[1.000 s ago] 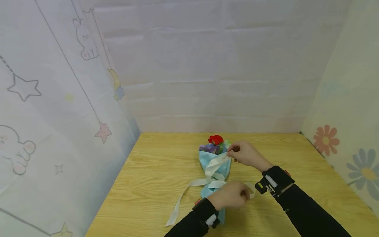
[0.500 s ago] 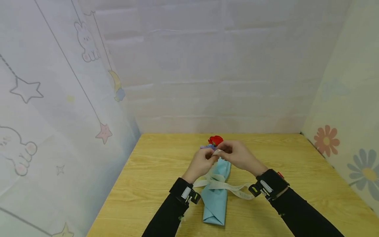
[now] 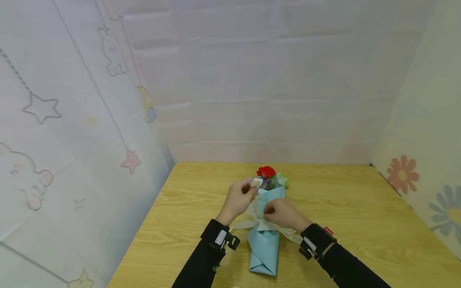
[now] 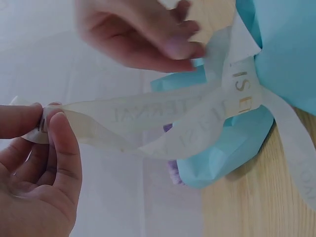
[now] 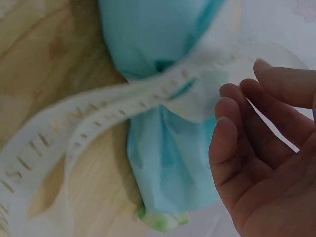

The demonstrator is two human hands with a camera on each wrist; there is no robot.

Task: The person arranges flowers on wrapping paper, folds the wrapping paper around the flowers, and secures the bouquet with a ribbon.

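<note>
A small bouquet wrapped in light blue paper [image 3: 264,248] lies on the table, a red flower [image 3: 266,172] at its far end. Around its middle is tied a white ribbon [image 4: 242,89] with printed lettering. My left hand [image 3: 235,202] pinches one end of that ribbon between thumb and fingers and holds it up over the flowers, so a doubled length runs taut from the knot in the left wrist view. Close over the knot is my right hand [image 3: 284,214]. In the right wrist view its thumb and loosely bent fingers [image 5: 227,138] are apart, with nothing between them.
Beside the red flower are purple petals [image 3: 265,184] and a pale green flower [image 3: 281,179]. Another ribbon tail [image 5: 44,133] loops out to the bouquet's right. The wooden table [image 3: 194,200] meets printed cloth walls [image 3: 223,100] at its back and sides.
My left hand came up from the near side to the ribbon end by the flowers. My right hand let go of that end and moved down toward the knot.
</note>
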